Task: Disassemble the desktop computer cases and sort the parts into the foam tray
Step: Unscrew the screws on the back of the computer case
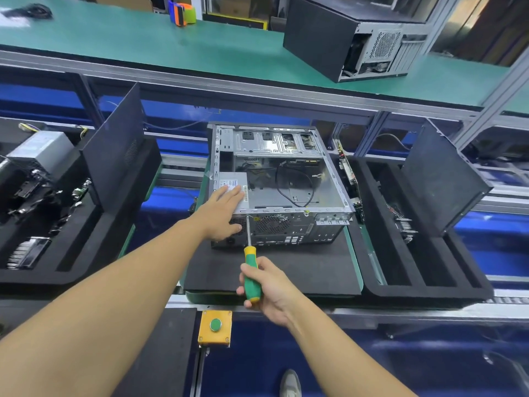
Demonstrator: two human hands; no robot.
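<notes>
Our right hand [267, 285] has its fingers [249, 270] wrapped tight around the green-and-yellow plastic handle of a screwdriver [251, 270], whose thin steel shaft runs toward 12 o'clock and meets the rear panel of the open grey metal computer case [329, 193] near its top edge. Our left hand [224, 212] lies flat with fingers loose and spread, gripping nothing, palm pressed on the silver box-shaped power supply [233, 181] at the case's near-left corner, thumb draped down over the rear panel. The case lies on its side on a black foam mat [300, 270] at the centre of the desk, a black cable looped inside it. At 9 o'clock sits a black foam tray [71, 270] holding dark parts and another silver power supply, a black side panel [114, 144] standing in it. At 3 o'clock a second black foam tray [429, 285] holds a circuit board and another upright panel. At 6 o'clock is a yellow box with a green push-button [215, 325].
</notes>
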